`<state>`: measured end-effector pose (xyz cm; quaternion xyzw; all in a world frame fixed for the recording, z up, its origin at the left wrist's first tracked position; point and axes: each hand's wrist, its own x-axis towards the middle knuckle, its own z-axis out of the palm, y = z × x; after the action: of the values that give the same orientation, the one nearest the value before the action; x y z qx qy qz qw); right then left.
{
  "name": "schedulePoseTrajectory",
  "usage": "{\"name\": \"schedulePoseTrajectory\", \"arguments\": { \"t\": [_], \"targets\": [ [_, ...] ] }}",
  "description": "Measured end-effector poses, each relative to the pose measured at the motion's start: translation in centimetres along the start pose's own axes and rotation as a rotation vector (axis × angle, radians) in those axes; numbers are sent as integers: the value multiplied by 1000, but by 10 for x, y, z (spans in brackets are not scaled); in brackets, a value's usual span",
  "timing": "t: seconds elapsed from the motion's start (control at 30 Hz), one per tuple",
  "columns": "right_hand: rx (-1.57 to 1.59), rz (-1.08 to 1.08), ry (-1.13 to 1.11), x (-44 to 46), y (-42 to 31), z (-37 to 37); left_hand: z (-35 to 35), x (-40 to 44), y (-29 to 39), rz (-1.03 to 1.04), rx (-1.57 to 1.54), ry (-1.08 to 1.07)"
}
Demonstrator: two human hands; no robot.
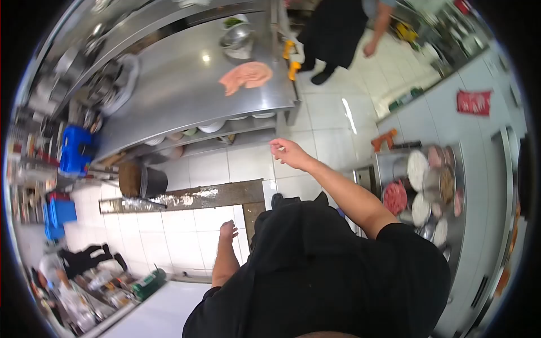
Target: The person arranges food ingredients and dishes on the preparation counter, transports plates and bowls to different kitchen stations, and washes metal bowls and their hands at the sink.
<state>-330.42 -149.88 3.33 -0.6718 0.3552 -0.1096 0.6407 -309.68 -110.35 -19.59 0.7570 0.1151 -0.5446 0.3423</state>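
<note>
My right hand [288, 154] is stretched forward above the tiled floor, close to the front edge of the steel table [169, 84]. Its fingers are loosely curved and apart, with nothing in them. Low at my side hangs my left hand [228, 231], small and slightly blurred, its fingers loosely bent and no object visible in them. Both hands are apart from any surface. On the steel table lies a pink cloth [245, 77], and behind it stands a metal bowl [236, 38] beside some greens [231, 22].
Several tubs and a bowl of pink food [395, 197] fill a counter at my right. A floor drain grate [186, 194] and a dark bucket [152, 181] lie ahead-left. One person [332, 34] stands beyond the table; another person [84, 262] is at far left.
</note>
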Motion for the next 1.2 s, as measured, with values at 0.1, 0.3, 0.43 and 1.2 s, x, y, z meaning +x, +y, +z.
{"name": "schedulePoseTrajectory", "arguments": {
  "t": [0.1,0.3,0.43,1.2],
  "targets": [
    [58,-9,-39,50,-17,15,-12,-9,-14,38,-149,1],
    [268,32,-50,143,-91,31,-26,-15,-87,26,-117,-11],
    [593,-15,-58,231,-115,20,-14,-24,-129,24,-44,23],
    [900,310,739,502,-179,-21,-15,-52,110,51,-378,316]
  ]
}}
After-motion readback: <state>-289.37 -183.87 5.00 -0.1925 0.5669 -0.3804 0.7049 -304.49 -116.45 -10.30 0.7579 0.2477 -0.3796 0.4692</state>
